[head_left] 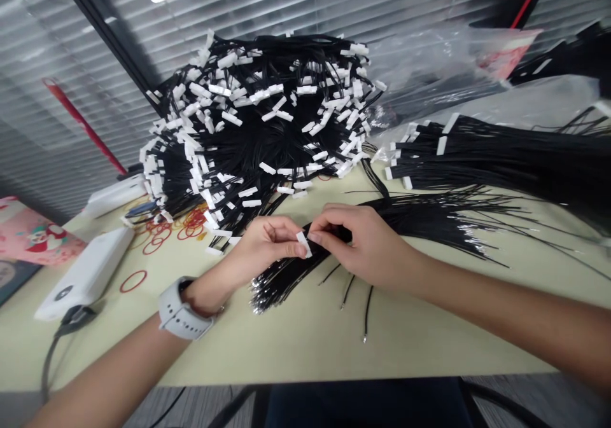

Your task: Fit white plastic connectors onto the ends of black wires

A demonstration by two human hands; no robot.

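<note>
Centre of table (420, 339), above loose wires (286, 282): connector (304, 245), pinched by left hand (260, 247); right hand (367, 240), grip closed just beside it, contents unclear. Apparent step: wire insertion; next move calls for steady alignment.

A light grey wristband with punched holes (179, 313) circles the left wrist (205, 293).

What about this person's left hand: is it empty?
No, the left hand pinches a small, white, rectangular plastic connector in its fingers.
</note>
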